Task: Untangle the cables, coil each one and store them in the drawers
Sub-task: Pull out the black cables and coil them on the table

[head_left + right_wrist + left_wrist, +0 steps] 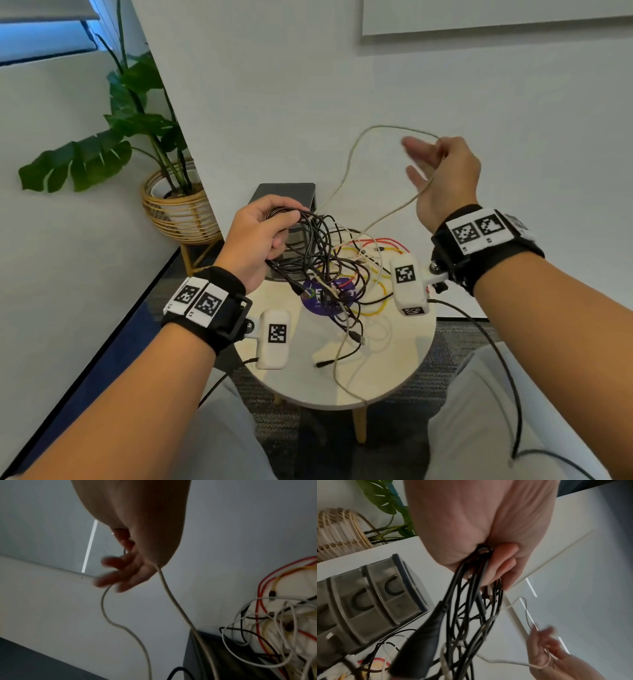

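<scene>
Plain white wall (308, 85) ahead, w/ a white panel (496, 17) mounted top right. Leafy green plant (113, 130) in a woven rattan basket (178, 212) on a wooden stand, left of the small round pale counter (394, 370) on light wood legs. Window w/ blind (41, 31) top left, daylight coming thru. Grey carpet (455, 329) below; dark blue strip (130, 318) along the left wall base.
</scene>
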The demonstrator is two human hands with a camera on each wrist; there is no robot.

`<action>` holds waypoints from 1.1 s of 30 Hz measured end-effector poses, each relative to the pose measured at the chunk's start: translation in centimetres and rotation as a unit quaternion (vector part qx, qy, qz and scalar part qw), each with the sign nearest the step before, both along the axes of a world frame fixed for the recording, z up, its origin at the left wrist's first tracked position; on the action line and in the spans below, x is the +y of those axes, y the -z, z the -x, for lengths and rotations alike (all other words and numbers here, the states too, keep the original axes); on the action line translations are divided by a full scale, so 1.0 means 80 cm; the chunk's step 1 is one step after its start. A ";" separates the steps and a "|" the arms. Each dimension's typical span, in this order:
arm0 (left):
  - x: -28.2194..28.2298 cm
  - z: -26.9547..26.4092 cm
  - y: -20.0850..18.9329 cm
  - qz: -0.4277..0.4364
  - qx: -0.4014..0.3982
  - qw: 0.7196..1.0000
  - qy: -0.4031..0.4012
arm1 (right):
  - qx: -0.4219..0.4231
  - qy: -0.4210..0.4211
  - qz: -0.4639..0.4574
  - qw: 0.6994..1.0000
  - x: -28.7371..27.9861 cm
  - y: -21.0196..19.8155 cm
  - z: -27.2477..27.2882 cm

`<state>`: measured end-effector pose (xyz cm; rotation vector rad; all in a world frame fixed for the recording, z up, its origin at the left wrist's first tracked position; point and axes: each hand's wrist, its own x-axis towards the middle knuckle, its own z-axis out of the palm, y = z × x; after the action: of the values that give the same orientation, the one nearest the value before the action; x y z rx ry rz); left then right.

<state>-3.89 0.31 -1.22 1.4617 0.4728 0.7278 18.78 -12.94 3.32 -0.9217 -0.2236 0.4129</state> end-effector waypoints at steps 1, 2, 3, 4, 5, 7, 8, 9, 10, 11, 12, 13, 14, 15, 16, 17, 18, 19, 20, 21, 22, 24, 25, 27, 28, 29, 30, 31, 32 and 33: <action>-0.001 -0.002 0.000 -0.007 0.007 1.000 0.000 | 0.035 -0.063 -0.058 0.996 -0.003 -0.003 0.004; -0.003 -0.004 0.000 -0.014 0.013 1.000 0.000 | 0.062 -0.117 -0.095 0.987 -0.005 -0.005 0.009; -0.004 -0.006 0.000 -0.019 0.017 1.000 0.001 | 0.075 -0.158 -0.097 0.980 -0.007 -0.007 0.012; -0.006 -0.008 -0.001 -0.021 0.018 1.000 0.002 | 0.068 -0.195 -0.070 0.976 -0.007 -0.008 0.016; -0.008 -0.010 -0.002 -0.022 0.017 1.000 0.001 | 0.042 -0.238 -0.026 0.970 -0.006 -0.009 0.019; -0.010 -0.011 -0.006 -0.022 0.014 1.000 -0.002 | -0.037 -0.332 0.085 0.939 -0.003 -0.004 0.031; -0.011 -0.011 -0.008 -0.024 0.013 1.000 -0.002 | -0.081 -0.367 0.150 0.914 0.000 0.002 0.039; -0.012 -0.012 -0.009 -0.027 0.013 1.000 -0.002 | -0.128 -0.385 0.213 0.889 0.004 0.010 0.046; -0.013 -0.013 -0.010 -0.032 0.015 0.999 -0.002 | -0.181 -0.385 0.267 0.865 0.009 0.018 0.054; -0.013 -0.013 -0.011 -0.035 0.017 0.999 -0.004 | -0.231 -0.371 0.305 0.846 0.014 0.026 0.061; -0.013 -0.013 -0.012 -0.038 0.019 0.999 -0.006 | -0.273 -0.352 0.326 0.834 0.019 0.033 0.067; -0.013 -0.011 -0.012 -0.039 0.020 0.999 -0.007 | -0.301 -0.341 0.335 0.825 0.023 0.038 0.070; -0.013 -0.010 -0.012 -0.039 0.020 0.999 -0.006 | -0.320 -0.340 0.340 0.816 0.026 0.040 0.072; -0.012 -0.008 -0.012 -0.039 0.020 0.999 -0.006 | -0.338 -0.342 0.350 0.804 0.028 0.041 0.071; -0.011 -0.006 -0.012 -0.039 0.019 0.999 -0.004 | -0.360 -0.338 0.371 0.787 0.028 0.041 0.069; -0.011 -0.004 -0.012 -0.038 0.019 0.999 -0.004 | -0.387 -0.325 0.397 0.766 0.027 0.041 0.067; -0.010 -0.002 -0.012 -0.035 0.017 0.999 -0.004 | -0.426 -0.305 0.428 0.737 0.025 0.042 0.064; -0.009 -0.001 -0.012 -0.033 0.016 0.999 -0.005 | -0.472 -0.281 0.456 0.700 0.023 0.043 0.060; -0.008 0.000 -0.012 -0.031 0.015 0.999 -0.007 | -0.516 -0.253 0.477 0.665 0.021 0.045 0.056; -0.007 0.001 -0.012 -0.030 0.015 0.999 -0.010 | -0.544 -0.219 0.491 0.643 0.020 0.048 0.051; -0.006 0.003 -0.011 -0.026 0.015 0.999 -0.014 | -0.551 -0.183 0.502 0.641 0.018 0.051 0.042; -0.004 0.005 -0.007 -0.008 0.013 1.000 -0.021 | -0.523 -0.106 0.516 0.670 0.010 0.055 0.020; -0.003 0.006 -0.005 0.003 0.011 1.000 -0.026 | -0.494 -0.081 0.518 0.694 0.005 0.057 0.010; -0.005 0.007 -0.002 0.021 0.010 0.999 -0.031 | -0.439 -0.099 0.515 0.730 -0.004 0.063 0.001; -0.006 0.006 0.000 0.026 0.010 0.999 -0.031 | -0.421 -0.139 0.510 0.737 -0.008 0.067 0.003; -0.008 0.004 0.000 0.029 0.010 0.999 -0.031 | -0.408 -0.185 0.502 0.740 -0.010 0.070 0.008; -0.011 0.001 0.001 0.030 0.010 0.999 -0.030 | -0.396 -0.225 0.491 0.743 -0.012 0.073 0.013; -0.013 0.000 0.001 0.031 0.010 0.999 -0.030 | -0.381 -0.250 0.476 0.752 -0.012 0.076 0.017; -0.015 -0.001 0.000 0.032 0.011 0.999 -0.032 | -0.365 -0.263 0.461 0.765 -0.011 0.079 0.020; -0.016 -0.002 0.000 0.032 0.011 0.999 -0.034 | -0.350 -0.266 0.446 0.779 -0.010 0.080 0.024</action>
<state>-3.73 -0.95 -1.20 1.4007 0.5605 0.7433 16.90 -13.70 -3.11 -1.9604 -1.0600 0.7080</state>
